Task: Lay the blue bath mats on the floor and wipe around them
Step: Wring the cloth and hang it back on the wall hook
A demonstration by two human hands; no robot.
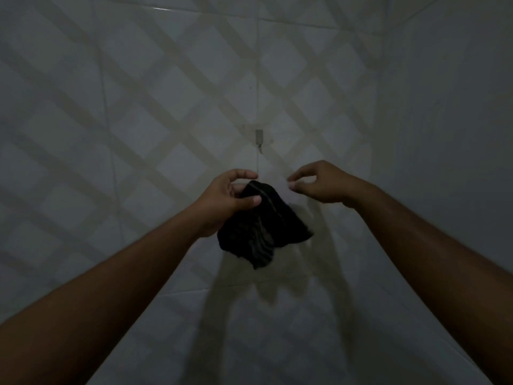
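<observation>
A dark, striped cloth (266,229) hangs bunched in front of a tiled wall, and my left hand (227,201) grips its top edge between thumb and fingers. My right hand (319,184) hovers just to the right of the cloth's top, thumb and forefinger close together but apart from the fabric, holding nothing that I can see. A small wall hook (259,137) sits just above and between both hands. No blue bath mat is in view. The light is dim.
The tiled wall (138,107) with a pale diagonal lattice pattern fills the view. A plain side wall (458,107) meets it at a corner on the right. Shadows of my arms and the cloth fall on the tiles below.
</observation>
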